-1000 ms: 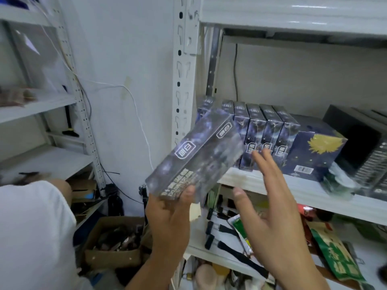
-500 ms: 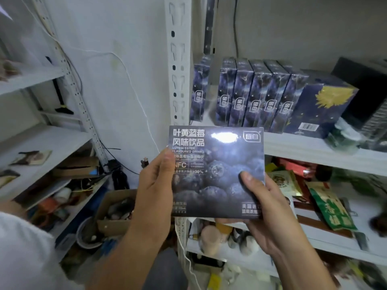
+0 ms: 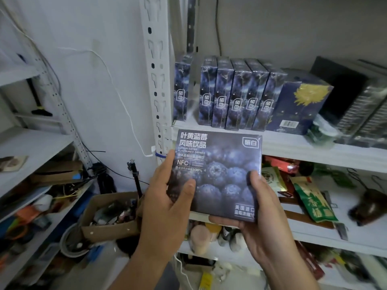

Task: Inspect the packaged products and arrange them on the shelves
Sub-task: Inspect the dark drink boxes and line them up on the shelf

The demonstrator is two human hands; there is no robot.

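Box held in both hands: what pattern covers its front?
Blueberry drink box: dark blue blueberries under white lettering, best in the head view.

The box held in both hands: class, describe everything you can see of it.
The box is flat, dark blue, glossy, printed with blueberries, white Chinese text, "Lutein Ester Flavoured Drinks" and "NFC". It is upright, front facing the camera. The left hand grips its left edge, the right hand its lower right corner.
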